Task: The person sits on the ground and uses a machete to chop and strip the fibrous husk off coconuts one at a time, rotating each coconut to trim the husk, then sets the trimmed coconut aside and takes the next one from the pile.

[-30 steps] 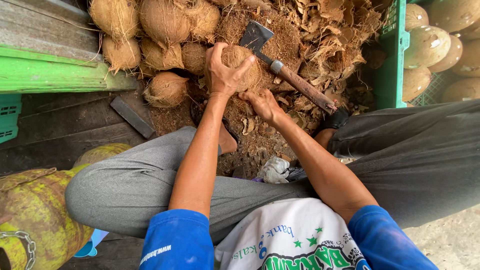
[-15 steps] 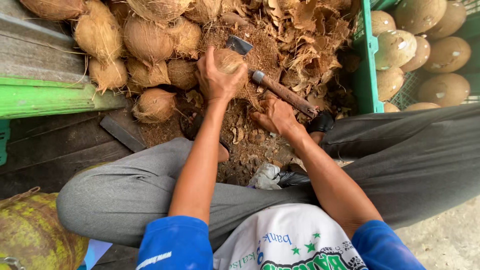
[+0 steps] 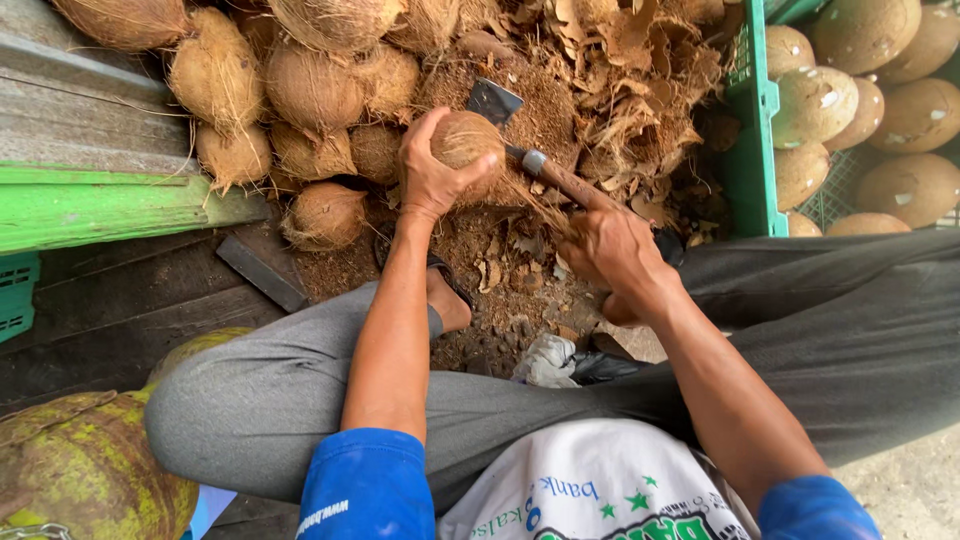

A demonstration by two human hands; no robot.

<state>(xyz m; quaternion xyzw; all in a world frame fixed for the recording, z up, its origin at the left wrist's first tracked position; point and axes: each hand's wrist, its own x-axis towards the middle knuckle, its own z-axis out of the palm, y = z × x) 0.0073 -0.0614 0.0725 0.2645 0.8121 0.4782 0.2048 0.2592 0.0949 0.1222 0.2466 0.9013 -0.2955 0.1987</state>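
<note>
**Coconut gets gripped over the husk pile, hatchet right against it**

Coconut (image 3: pixel 468 140), brown and hairy, sits in the person's left hand (image 3: pixel 432 178), fingers curled round its near side and thumb hooked over the top, so that hand is closed snug on it. It's held just above a heap of torn husk scraps (image 3: pixel 610 90) and brown fibre dust.

The right hand (image 3: pixel 612 245) is wrapped tight round the wooden handle of a small hatchet (image 3: pixel 530 160). The handle runs up and left from the fist, and the dark metal blade (image 3: pixel 493 100) pokes out just behind the coconut, touching or nearly touching it; can't tell which from this angle.

Stuff around it:
- A bunch of unhusked coconuts (image 3: pixel 300 90) stacked to the left of the held one, one more lying lower (image 3: pixel 325 215) near the left wrist.
- A green crate (image 3: pixel 752 120) on the right, with smooth, pale peeled coconuts (image 3: pixel 860 100) inside it.
- A green-painted plank (image 3: pixel 90 205) on the left, over dark boards.
- A green-yellow whole coconut (image 3: pixel 80 470) down in the bottom left corner.

The person sits with knees spread wide, grey trousers (image 3: pixel 280 390) either side of the mess, blue sleeves, and a foot in a sandal (image 3: pixel 445 295) right under the left forearm.
</note>
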